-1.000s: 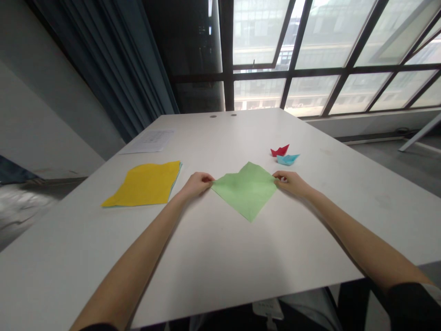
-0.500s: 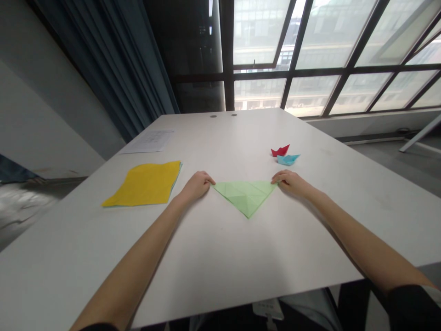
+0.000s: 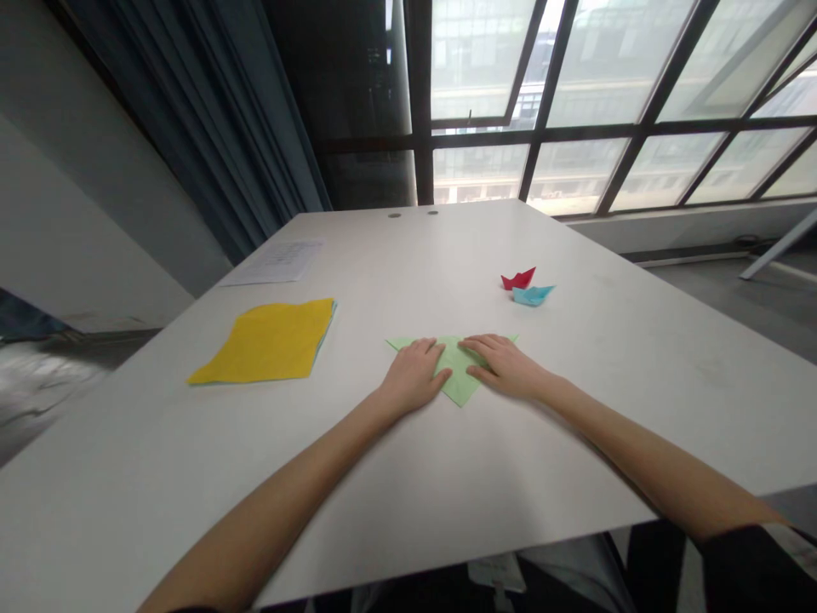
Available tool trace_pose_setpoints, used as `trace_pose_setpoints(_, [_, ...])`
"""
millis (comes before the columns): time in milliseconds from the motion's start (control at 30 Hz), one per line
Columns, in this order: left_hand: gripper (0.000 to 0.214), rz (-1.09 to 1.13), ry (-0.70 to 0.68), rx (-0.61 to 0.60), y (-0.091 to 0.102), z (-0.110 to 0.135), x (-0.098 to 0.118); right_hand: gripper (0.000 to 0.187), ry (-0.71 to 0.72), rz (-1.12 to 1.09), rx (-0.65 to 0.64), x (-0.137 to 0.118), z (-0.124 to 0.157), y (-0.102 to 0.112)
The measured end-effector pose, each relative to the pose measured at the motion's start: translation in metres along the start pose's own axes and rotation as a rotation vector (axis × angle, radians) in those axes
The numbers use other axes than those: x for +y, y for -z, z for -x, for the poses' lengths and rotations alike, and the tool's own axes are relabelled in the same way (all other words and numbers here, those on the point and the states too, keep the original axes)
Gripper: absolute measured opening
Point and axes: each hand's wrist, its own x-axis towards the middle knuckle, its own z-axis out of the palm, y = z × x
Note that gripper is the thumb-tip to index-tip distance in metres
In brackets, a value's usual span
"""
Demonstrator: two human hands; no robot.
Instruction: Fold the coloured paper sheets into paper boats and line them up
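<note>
A pale green sheet of paper [image 3: 458, 387], folded into a triangle with its point toward me, lies on the white table. My left hand [image 3: 416, 373] rests on its left half, fingers stretched out and thumb apart. On the right half lies my right hand [image 3: 501, 364], its fingers also extended and its thumb turned inward. Both hands press from above rather than grasp, and they cover much of the paper. The triangle's two far corners stick out beyond the hands.
Beyond my right hand stand a red paper boat [image 3: 517, 278] and a light blue paper boat [image 3: 533, 295]. To the left lies a stack of yellow paper [image 3: 268, 342], with a printed sheet [image 3: 274, 262] behind it. The white table [image 3: 408, 494] ends near my body.
Both hands have left the triangle's outer corners and moved inward onto its middle. The green paper stays in about the same place.
</note>
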Motion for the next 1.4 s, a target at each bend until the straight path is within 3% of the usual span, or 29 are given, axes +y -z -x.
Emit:
trace_pose_setpoints(300, [0.056, -0.064, 0.048, -0.086, 0.0, 0.004, 0.005, 0.062, -0.054, 0.07, -0.18, 0.003, 0.005, -0.003])
trace_pose_setpoints(600, [0.096, -0.067, 0.323, -0.245, -0.001, 0.004, -0.002, 0.085, -0.189, 0.056, -0.299, 0.019, 0.01, -0.002])
trace_pose_setpoints(867, [0.097, -0.076, 0.35, -0.278, 0.0, 0.005, -0.011, 0.09, -0.136, 0.0, -0.279, 0.037, 0.016, 0.011])
trace_pose_setpoints(967, [0.099, -0.071, 0.33, -0.291, 0.002, 0.004, -0.014, 0.082, -0.065, 0.01, -0.163, 0.038, 0.013, 0.018])
trace_pose_setpoints(1133, [0.103, -0.061, 0.303, -0.295, 0.006, 0.003, -0.015, 0.054, 0.1, -0.007, -0.017, 0.038, 0.008, 0.022])
trace_pose_setpoints(1300, [0.102, -0.079, 0.282, -0.312, 0.008, 0.002, -0.018, 0.026, 0.209, -0.061, 0.013, 0.031, 0.006, 0.023])
trace_pose_setpoints(1400, [0.1, -0.082, 0.267, -0.314, 0.009, 0.002, -0.019, 0.023, 0.252, -0.074, -0.009, 0.024, 0.005, 0.023])
